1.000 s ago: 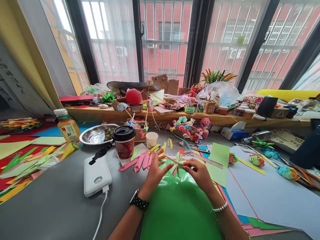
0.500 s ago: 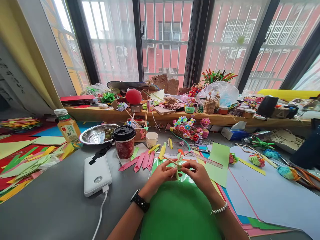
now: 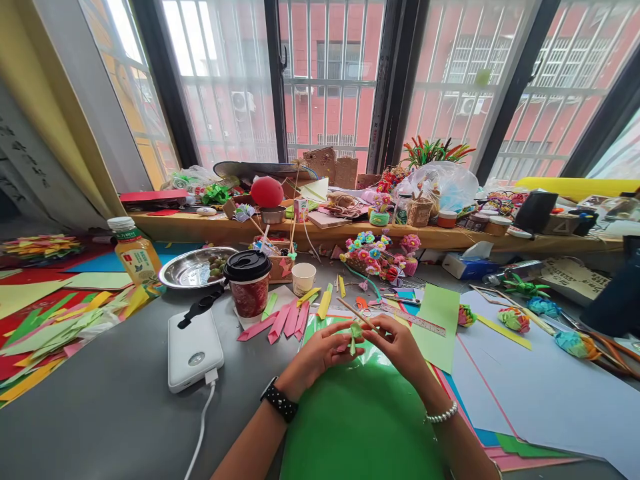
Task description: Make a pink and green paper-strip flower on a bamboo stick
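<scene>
Between the thumb and fingers of my left hand (image 3: 327, 348) is a small folded piece of light green paper (image 3: 355, 333). My right hand (image 3: 397, 340) grips a thin wooden stick (image 3: 356, 311), which slants up and to the left behind the green paper. Both hands hover over a green mat (image 3: 360, 420). Pink folded paper strips (image 3: 286, 321) lie just beyond my left hand, with a yellow strip (image 3: 325, 303) near them. A light green sheet (image 3: 437, 327) and a pink ruler (image 3: 415, 321) are beside my right hand.
A lidded dark red cup (image 3: 249, 293), a paper cup (image 3: 303, 279) and a steel bowl (image 3: 175, 268) stand at the back left. A white power bank (image 3: 195, 340) with a cable lies left of my arm. Folded paper flowers (image 3: 514, 320) rest on the right.
My right hand has drawn the stick up and to the right, away from the green paper. My left hand has turned slightly, and the green paper shows more plainly.
</scene>
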Available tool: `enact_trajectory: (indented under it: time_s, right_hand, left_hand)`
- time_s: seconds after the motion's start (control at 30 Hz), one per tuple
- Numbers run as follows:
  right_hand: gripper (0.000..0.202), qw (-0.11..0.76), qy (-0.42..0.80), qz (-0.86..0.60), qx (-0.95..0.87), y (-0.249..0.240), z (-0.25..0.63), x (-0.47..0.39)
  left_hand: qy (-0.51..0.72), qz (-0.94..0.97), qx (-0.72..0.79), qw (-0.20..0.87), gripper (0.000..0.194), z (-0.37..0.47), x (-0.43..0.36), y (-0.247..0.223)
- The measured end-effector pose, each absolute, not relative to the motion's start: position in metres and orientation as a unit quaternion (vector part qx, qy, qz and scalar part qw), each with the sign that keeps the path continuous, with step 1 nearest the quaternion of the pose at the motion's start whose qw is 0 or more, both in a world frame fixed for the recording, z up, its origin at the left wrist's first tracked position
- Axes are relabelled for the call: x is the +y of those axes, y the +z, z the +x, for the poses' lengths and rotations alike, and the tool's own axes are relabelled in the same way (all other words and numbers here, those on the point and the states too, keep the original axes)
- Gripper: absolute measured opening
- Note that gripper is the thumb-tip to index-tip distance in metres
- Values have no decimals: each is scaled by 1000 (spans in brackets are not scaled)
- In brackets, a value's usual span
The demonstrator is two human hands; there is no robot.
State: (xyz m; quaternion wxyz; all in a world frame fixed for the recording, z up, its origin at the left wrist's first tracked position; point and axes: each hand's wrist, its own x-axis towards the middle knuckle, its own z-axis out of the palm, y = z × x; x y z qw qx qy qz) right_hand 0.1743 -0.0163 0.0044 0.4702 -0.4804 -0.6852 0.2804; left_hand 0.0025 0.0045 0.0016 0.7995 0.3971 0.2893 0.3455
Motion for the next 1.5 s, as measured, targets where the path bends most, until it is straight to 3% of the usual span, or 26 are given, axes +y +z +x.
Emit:
enact_trajectory:
  time_s: [0.83, 1.07, 1.5]
  right_hand:
    - [25, 451, 194, -475, -731, 3, 168, -19]
    - [23, 449, 237, -441, -740, 2, 171, -19]
    - [20, 472, 185, -452, -734, -2, 162, -22]
  left_hand:
    - [361, 461, 358, 728, 33, 4, 2, 5]
    - [350, 451, 341, 747, 31, 1, 4, 3]
    - [362, 450, 336, 744, 32, 1, 3, 2]
